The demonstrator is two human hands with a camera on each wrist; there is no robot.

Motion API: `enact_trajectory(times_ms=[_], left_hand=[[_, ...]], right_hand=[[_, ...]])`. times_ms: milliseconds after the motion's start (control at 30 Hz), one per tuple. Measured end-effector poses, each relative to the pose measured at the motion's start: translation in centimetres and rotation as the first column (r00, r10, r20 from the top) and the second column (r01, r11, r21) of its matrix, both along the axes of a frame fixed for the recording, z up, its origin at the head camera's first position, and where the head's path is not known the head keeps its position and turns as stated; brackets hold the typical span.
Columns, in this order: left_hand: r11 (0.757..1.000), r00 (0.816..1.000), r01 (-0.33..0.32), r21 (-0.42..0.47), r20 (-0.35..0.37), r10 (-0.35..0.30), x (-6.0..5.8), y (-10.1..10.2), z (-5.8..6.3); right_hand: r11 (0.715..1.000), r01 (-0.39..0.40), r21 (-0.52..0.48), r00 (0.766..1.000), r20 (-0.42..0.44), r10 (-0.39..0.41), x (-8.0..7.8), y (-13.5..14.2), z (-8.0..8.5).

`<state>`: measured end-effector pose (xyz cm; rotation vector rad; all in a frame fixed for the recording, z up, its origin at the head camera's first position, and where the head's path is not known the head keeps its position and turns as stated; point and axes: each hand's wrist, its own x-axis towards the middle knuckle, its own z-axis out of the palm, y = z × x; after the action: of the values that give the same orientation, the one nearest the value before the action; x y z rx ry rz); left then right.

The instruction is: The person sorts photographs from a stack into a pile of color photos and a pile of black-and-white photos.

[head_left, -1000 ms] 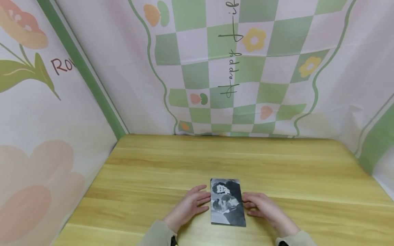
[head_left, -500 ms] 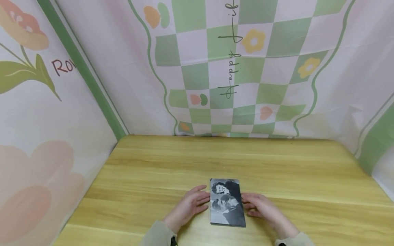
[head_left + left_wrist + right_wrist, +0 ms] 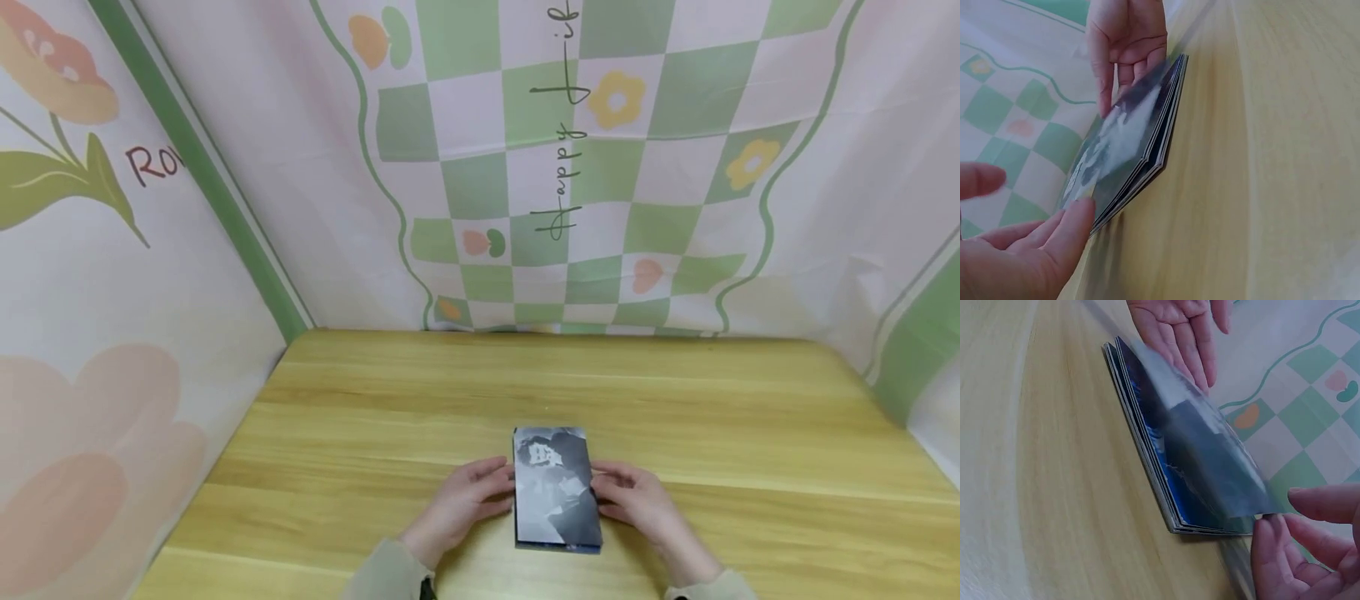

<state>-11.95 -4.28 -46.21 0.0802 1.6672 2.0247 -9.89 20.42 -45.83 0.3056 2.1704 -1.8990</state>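
A stack of photo cards [image 3: 1147, 447], its layered edges showing, lies on the table between my hands. The top photo card [image 3: 553, 492], a black-and-white portrait picture, is raised from the rest and blurred, with a blue picture beneath it in the right wrist view. My right hand [image 3: 637, 504] is at the right edge, thumb and fingertips pinching the card's raised edge. On the left side, my left hand [image 3: 465, 504] has its fingers extended, fingertips right at the stack's edge, and its thumb stands apart in the left wrist view.
The wooden table [image 3: 375, 400] reaches back to a hanging cloth [image 3: 540, 183] with green checks and flowers. Another printed cloth [image 3: 112, 292] closes off the left side. Light sleeves [image 3: 386, 571] cover the forearms.
The top card lay flat on the stack before; now it is lifted and looks paler. My right hand has shifted slightly and its fingers have bent at the edge. The left hand has barely moved.
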Motion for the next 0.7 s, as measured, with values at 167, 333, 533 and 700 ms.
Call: enact_trajectory(times_ms=[167,333,533,700], left_hand=[[0.996,0.998,-0.052,-0.072,-0.032,0.050,-0.1,0.6,-0.3],[0.978,0.991,-0.118,-0.171,-0.090,0.104,-0.4,1.1,-0.5],[0.968,0.986,-0.159,-0.193,-0.083,0.145,-0.6,1.1,-0.6],[0.970,0.985,-0.161,-0.181,-0.091,0.146,-0.4,1.4,-0.4]], right_hand=[[0.998,0.065,0.018,0.998,0.009,-0.065,-0.1,-0.3,-0.2],[0.999,0.045,0.008,0.999,0.004,-0.045,-0.1,-0.6,-0.2],[0.998,0.065,0.006,0.998,0.017,-0.066,0.1,-1.2,0.1],[0.998,0.058,0.019,0.998,0.017,-0.058,0.2,-1.0,0.3]])
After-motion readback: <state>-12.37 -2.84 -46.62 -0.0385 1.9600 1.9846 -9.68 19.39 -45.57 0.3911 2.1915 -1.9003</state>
